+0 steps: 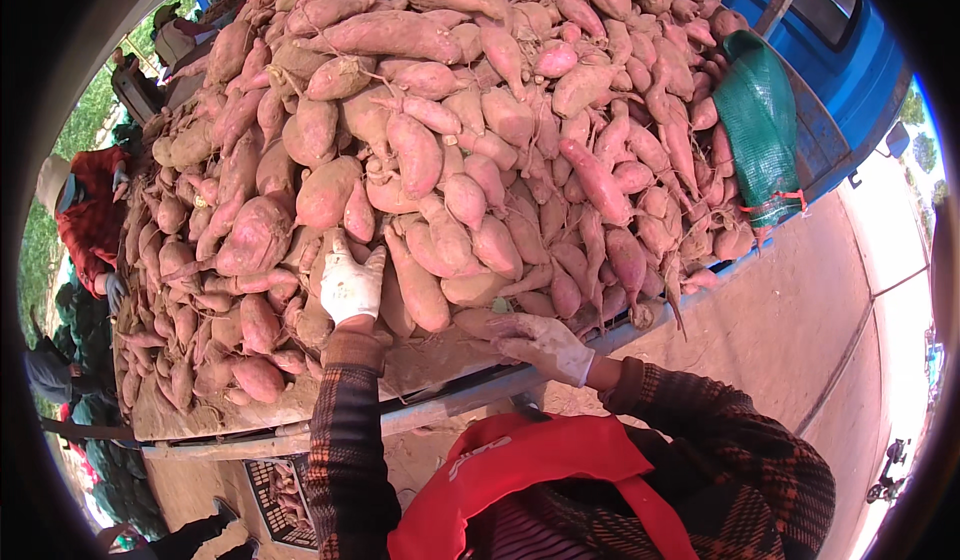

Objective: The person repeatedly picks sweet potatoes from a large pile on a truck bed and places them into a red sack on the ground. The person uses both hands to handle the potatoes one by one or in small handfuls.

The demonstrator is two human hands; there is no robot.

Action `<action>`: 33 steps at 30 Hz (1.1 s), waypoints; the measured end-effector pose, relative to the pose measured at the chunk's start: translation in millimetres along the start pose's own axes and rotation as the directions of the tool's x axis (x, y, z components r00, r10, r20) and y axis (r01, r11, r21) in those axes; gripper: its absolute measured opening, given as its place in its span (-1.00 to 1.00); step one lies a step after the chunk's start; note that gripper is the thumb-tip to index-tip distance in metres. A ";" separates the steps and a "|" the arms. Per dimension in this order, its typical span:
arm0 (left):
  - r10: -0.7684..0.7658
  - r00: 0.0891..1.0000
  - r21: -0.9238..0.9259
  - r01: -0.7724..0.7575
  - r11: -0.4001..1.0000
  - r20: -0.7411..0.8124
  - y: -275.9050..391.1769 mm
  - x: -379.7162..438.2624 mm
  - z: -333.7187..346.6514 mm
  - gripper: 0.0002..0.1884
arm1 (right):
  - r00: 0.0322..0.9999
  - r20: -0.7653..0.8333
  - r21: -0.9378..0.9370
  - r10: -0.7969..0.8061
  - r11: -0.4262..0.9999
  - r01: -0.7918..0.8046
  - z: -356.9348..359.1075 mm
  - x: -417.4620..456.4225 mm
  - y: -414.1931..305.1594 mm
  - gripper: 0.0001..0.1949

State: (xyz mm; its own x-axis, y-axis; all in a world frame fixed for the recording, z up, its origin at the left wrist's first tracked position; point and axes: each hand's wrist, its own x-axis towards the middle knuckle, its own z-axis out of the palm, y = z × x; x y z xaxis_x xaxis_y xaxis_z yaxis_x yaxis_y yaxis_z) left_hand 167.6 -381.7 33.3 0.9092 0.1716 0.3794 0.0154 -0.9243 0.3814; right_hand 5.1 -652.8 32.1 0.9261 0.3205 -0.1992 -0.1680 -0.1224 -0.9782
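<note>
A great heap of dusty pink sweet potatoes [420, 155] lies before me on a truck bed [420, 368]. My left hand [351, 284], in a white glove, reaches into the near side of the heap with thumb and index finger spread. A small sweet potato [359, 213] lies just beyond those fingers, and a long one [417, 282] to the right of the hand. At the bed's near edge, my right hand [546, 346] wears a soiled white glove. Its fingers lie against a dusty sweet potato [478, 323]; whether they grip it is unclear.
A green mesh sack [757, 128] lies at the right by the blue truck cab [855, 72]. Below the bed stands a black plastic crate [281, 496] with small sweet potatoes. A person in a red top [90, 211] works at the left, near filled green sacks [116, 477].
</note>
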 end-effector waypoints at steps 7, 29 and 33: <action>-0.091 0.974 -0.856 0.228 0.464 0.210 -9.5 -24.1 -9.0 -0.34 | 0.996 0.084 0.285 0.040 0.957 -0.062 -24.3 34.8 -44.0 -0.57; 0.212 0.668 -0.286 0.553 -0.782 0.714 -18.3 -181.6 -75.7 -0.52 | 0.302 0.766 -0.517 -0.567 -0.266 0.814 60.6 235.5 -134.4 -0.71; 0.193 0.726 -0.258 0.460 -0.849 0.660 -27.2 -186.6 -73.3 -0.65 | 0.552 0.823 -0.533 -0.137 -0.525 0.664 55.1 286.2 -135.1 -0.82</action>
State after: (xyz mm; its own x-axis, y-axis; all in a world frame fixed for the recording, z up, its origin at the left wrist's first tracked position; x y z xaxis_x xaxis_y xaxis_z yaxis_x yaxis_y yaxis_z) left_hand -33.0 -363.6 14.0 0.9378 -0.2790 -0.2068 0.2983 0.9520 0.0683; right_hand 274.2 -492.8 103.9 0.2559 0.9664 -0.0247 0.8831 -0.2233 0.4126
